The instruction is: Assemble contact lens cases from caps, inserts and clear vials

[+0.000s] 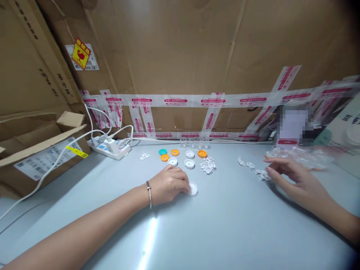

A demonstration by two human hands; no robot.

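Observation:
My left hand (170,184), wearing a silver bracelet, has its fingers closed at the near edge of a white round plastic cap (192,189) lying on the table. Part of the cap is hidden behind the fingertips. My right hand (294,179) is over the right side of the table, thumb and index finger apart, with nothing visible between them. Close to its fingertips lies a small cluster of white plastic pieces (263,175). Single white pieces (250,165) sit to the left of that cluster.
Beyond my left hand are orange caps (202,153), a teal cap (162,152), white caps (189,163), a white parts pile (208,165) and clear cups (192,143). Clear plastic parts (303,156) lie at right. A power strip (112,148) and cardboard box (42,150) stand at left.

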